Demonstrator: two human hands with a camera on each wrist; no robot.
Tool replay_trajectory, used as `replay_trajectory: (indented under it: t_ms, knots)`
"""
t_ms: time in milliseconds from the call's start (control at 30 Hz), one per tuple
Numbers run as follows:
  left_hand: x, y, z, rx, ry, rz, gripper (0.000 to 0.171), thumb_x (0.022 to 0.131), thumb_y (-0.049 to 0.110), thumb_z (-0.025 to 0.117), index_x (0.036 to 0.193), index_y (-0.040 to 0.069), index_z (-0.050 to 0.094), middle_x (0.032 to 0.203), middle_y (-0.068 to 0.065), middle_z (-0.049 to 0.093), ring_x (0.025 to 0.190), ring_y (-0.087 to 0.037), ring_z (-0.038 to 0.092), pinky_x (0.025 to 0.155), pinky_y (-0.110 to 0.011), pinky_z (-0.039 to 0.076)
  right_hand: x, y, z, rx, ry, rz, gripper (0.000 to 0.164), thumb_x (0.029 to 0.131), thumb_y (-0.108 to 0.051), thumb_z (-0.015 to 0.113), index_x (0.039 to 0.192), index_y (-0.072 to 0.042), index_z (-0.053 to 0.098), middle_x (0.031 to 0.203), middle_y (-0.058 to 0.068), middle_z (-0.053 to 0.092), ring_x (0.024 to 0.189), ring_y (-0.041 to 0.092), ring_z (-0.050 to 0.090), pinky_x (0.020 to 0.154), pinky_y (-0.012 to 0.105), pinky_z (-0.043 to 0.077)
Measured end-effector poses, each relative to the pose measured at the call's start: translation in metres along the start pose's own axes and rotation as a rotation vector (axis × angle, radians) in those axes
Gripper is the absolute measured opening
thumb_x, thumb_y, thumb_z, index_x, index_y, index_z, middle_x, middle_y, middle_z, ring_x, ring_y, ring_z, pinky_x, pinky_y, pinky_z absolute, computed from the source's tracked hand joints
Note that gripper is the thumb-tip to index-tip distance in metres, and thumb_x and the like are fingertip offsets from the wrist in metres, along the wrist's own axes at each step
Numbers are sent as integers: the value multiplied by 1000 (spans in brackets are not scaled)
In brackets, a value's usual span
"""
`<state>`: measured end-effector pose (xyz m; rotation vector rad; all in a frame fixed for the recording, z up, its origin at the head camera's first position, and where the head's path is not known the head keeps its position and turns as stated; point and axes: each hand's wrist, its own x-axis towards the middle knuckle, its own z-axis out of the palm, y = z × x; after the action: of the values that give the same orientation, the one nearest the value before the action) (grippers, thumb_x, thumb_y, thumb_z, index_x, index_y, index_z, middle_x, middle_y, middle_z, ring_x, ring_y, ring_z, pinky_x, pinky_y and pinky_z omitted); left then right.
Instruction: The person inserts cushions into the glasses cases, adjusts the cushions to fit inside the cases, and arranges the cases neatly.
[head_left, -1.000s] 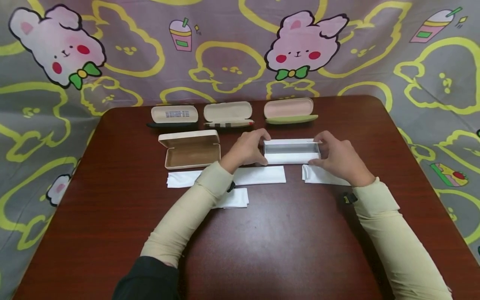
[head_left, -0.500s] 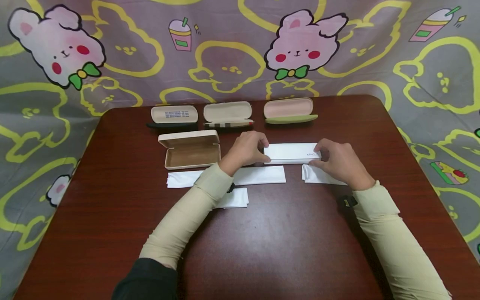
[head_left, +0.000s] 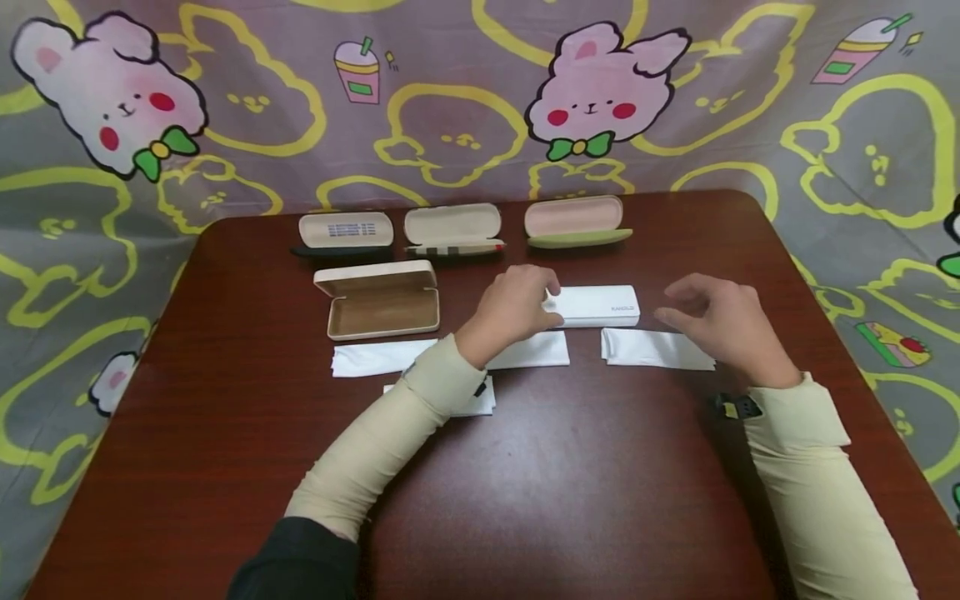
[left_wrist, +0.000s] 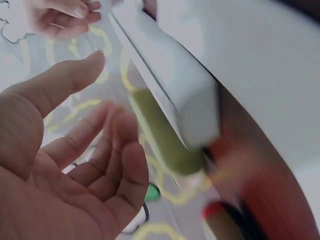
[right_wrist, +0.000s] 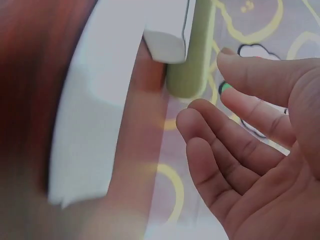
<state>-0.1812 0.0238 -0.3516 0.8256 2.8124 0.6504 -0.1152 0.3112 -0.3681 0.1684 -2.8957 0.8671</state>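
A white glasses case (head_left: 598, 305), closed and with small lettering at its right end, lies on the table right of centre. My left hand (head_left: 513, 310) is over its left end in the head view; the left wrist view has the fingers loosely curved, apart from the case (left_wrist: 175, 75). To the right of the case hovers my right hand (head_left: 723, 321), holding nothing, thumb and fingers spread. Below that hand lies a folded white cloth (head_left: 656, 348). More folded white cloth (head_left: 529, 350) lies in front of the case, partly behind my left forearm.
An open beige case (head_left: 384, 312) with a brown inside stands left of my left hand. Along the back are three open cases: dark (head_left: 345, 230), checked (head_left: 453, 227) and yellow-green with pink lining (head_left: 576, 220). Another folded cloth (head_left: 480, 400) lies under my left forearm.
The white case's lid has come down shut. My right hand has let go and moved right, away from the case. My left hand has shifted slightly right over the case's left end.
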Motion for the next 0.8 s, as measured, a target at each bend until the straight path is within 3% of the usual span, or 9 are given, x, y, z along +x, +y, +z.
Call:
replay_trajectory:
  t_ms: [200, 400, 533, 633, 733, 800]
  knots:
    - [4, 29, 9, -65, -37, 30, 24, 84, 29, 81, 104, 18, 75, 77, 11, 68, 76, -11, 64, 69, -31, 51, -19, 18, -12, -12, 8, 53, 25, 88, -18, 79, 107, -4, 73, 95, 14, 73, 79, 28, 67, 58, 32, 50]
    - [11, 51, 29, 26, -44, 53, 10, 91, 31, 73, 93, 21, 74, 89, 6, 70, 73, -16, 63, 59, -34, 50, -35, 37, -18, -27, -28, 92, 25, 88, -20, 79, 107, -4, 74, 89, 10, 73, 70, 14, 64, 55, 27, 47]
    - [16, 63, 43, 95, -62, 35, 19, 94, 33, 72, 79, 22, 68, 79, 6, 66, 69, -17, 62, 51, -36, 48, -38, 44, -17, -47, -85, 92, 30, 90, -22, 78, 110, -2, 73, 88, 10, 73, 72, 19, 65, 57, 29, 49]
    - [18, 68, 53, 159, -58, 34, 16, 94, 29, 73, 81, 20, 67, 80, 3, 66, 72, -20, 65, 50, -37, 49, -36, 47, -14, -63, -116, 84, 33, 90, -23, 78, 111, 0, 72, 86, 9, 73, 73, 23, 65, 59, 35, 50]
    - [18, 71, 62, 227, -53, 49, 9, 96, 18, 66, 87, 19, 68, 86, -1, 69, 75, -23, 67, 50, -39, 50, -34, 50, -11, -84, -144, 77, 34, 88, -21, 79, 112, 2, 72, 83, 7, 71, 73, 23, 63, 60, 38, 48]
    - [18, 72, 66, 247, -53, 67, 15, 98, 12, 59, 87, 18, 68, 85, -2, 69, 73, -22, 67, 49, -39, 50, -33, 51, -10, -99, -154, 74, 34, 87, -20, 80, 112, 2, 72, 81, 4, 70, 72, 22, 62, 60, 38, 47]
